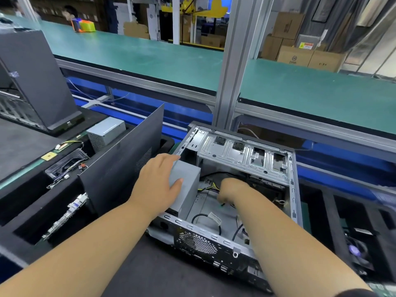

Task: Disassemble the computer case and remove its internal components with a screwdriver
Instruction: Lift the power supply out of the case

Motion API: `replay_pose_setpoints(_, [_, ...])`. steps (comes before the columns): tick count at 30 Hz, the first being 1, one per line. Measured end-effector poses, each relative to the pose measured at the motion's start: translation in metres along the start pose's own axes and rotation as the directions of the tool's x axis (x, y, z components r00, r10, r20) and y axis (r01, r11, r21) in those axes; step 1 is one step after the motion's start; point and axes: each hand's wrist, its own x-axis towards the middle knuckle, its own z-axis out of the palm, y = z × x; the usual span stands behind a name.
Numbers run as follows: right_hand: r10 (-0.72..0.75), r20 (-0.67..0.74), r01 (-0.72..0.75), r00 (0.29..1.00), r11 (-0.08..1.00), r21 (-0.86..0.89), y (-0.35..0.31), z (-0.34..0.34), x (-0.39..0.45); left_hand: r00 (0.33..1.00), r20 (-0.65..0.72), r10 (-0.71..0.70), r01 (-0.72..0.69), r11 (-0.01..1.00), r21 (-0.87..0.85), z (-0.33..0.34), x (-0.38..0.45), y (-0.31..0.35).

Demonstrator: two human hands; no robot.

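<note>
An open computer case (233, 189) lies on its side on the dark tabletop (150, 275), its side panel (120, 166) already off and propped upright at its 9 o'clock. Inside, at the case's 9 o'clock edge, sits the grey power supply (186, 185), its long axis running from 6 toward 12 o'clock. The left hand (156, 181) rests on it, fingers over the far corner and thumb on the top face, a loose grip. The right hand (231, 189) reaches down among the cables (211, 187) at the supply's 3 o'clock; whether its grip holds anything cannot be told. No screwdriver shows. The left hand looks better placed for lifting the supply out. Removed parts fill foam trays (32, 211) at 9 o'clock.
</note>
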Motion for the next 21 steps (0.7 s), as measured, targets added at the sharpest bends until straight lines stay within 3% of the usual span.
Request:
replay_pose_setpoints(5, [-0.048, -0.033, 0.050, 0.998, 0.997, 0.058, 0.012, -0.004, -0.028, 0.992, 0.080, 0.102, -0.096, 0.992, -0.080, 0.005, 0.006, 0.017])
replay_pose_setpoints(8, [-0.138, -0.134, 0.137, 0.981, 0.990, -0.013, 0.008, -0.005, -0.046, 0.969, 0.160, 0.187, -0.166, 0.977, -0.136, 0.011, 0.011, 0.031])
replay_pose_setpoints(11, [-0.212, -0.253, 0.179, 0.944, 0.973, -0.147, -0.002, -0.003, -0.065, 0.907, 0.325, 0.267, -0.226, 0.961, -0.157, 0.024, 0.021, 0.046])
replay_pose_setpoints(15, [-0.270, -0.299, 0.162, 0.915, 0.926, -0.341, -0.015, 0.003, -0.081, 0.771, 0.605, 0.200, -0.232, 0.972, -0.026, 0.048, 0.033, 0.060])
replay_pose_setpoints(17, [-0.250, -0.294, 0.142, 0.922, 0.928, -0.345, -0.015, 0.002, -0.084, 0.750, 0.645, 0.151, -0.189, 0.982, -0.010, 0.057, 0.038, 0.062])
replay_pose_setpoints(21, [-0.279, -0.403, 0.157, 0.871, 0.938, -0.309, 0.000, -0.002, -0.094, 0.748, 0.651, 0.130, -0.187, 0.982, 0.018, 0.068, 0.045, 0.061])
